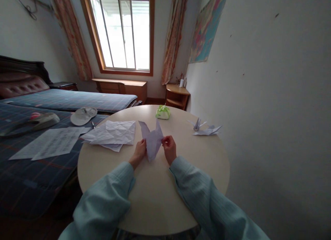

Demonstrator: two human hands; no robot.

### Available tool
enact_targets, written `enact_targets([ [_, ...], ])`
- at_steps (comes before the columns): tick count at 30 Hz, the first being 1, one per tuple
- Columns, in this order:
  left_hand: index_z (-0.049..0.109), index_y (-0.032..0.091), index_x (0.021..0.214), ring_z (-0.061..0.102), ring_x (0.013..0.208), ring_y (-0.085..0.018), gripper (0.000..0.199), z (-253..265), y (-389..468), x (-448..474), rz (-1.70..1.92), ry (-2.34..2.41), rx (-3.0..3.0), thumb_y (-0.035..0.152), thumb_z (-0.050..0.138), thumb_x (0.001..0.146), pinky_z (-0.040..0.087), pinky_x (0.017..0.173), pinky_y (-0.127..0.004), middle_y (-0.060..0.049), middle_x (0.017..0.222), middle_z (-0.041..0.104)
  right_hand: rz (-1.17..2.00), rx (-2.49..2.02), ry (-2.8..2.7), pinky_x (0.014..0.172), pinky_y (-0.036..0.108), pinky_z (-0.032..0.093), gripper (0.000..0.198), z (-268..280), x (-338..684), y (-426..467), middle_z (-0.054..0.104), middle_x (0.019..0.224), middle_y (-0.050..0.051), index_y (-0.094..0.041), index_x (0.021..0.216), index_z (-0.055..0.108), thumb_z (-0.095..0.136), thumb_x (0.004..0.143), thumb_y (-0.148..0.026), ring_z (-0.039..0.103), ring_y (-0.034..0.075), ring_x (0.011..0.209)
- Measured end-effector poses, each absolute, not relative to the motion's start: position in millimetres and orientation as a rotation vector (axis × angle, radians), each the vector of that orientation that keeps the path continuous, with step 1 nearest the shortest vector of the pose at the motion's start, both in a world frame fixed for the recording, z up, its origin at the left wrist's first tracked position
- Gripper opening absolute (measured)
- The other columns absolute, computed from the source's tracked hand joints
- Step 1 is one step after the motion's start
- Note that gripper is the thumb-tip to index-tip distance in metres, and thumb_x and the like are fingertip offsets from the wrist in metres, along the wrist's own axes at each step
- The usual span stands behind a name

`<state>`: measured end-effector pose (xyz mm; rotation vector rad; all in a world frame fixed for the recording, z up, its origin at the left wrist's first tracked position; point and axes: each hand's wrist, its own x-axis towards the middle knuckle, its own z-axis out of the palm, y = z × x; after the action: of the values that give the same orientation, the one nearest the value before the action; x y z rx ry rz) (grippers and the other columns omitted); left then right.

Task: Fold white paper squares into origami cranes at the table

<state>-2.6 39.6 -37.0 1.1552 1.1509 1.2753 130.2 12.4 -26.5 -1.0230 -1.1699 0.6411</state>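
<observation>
Between my hands, above the middle of the round table (155, 205), is a folded white paper figure (153, 142), with two points standing up and one pointing down. My left hand (140, 149) is closed on its left edge. The fingers of my right hand (169, 148) pinch its right edge. To the left lies a pile of creased white paper sheets (113, 132). Over on the right side of the table rest two folded paper cranes, one crane (197, 124) just behind the other crane (209, 130).
A green tissue pack (162, 112) sits at the table's far edge. On the bed (51, 98) to the left are printed sheets (55, 142), a pale cap (83, 116) and a bag-like item (45, 121). A bare wall (271, 112) stands close on the right.
</observation>
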Motion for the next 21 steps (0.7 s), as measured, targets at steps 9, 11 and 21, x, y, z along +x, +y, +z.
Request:
enact_targets([
  [9,0.054,0.013,0.064,0.047,0.047,-0.011,0.036,-37.1,39.5,-5.2,1.315,1.185,1.288,0.048,0.047,0.065,0.034,0.046,-0.022,0.0,0.055,0.054,0.57,-1.099,-1.107,0.055,0.023,0.04,0.002,-26.9,133.4,14.1,0.049,0.063,-0.003,-0.019,0.065,0.045,0.044,0.064,-0.02,0.047,0.011,0.06],
  [11,0.053,0.014,0.065,0.047,0.049,-0.011,0.033,-35.1,38.7,-6.2,1.325,1.205,1.339,0.047,0.05,0.064,0.034,0.047,-0.023,0.0,0.056,0.052,0.572,-1.097,-1.101,0.055,0.024,0.04,0.003,-26.4,133.7,14.0,0.051,0.064,-0.002,-0.019,0.066,0.047,0.045,0.064,-0.021,0.048,0.012,0.06],
  [21,0.048,0.016,0.068,0.047,0.056,-0.01,0.032,-12.3,26.7,-6.8,1.572,1.17,1.234,0.047,0.056,0.065,0.037,0.053,-0.022,0.002,0.061,0.049,0.573,-1.111,-1.12,0.058,0.025,0.044,0.004,-24.3,134.5,12.4,0.056,0.064,-0.001,-0.019,0.064,0.051,0.047,0.063,-0.02,0.052,0.013,0.061],
])
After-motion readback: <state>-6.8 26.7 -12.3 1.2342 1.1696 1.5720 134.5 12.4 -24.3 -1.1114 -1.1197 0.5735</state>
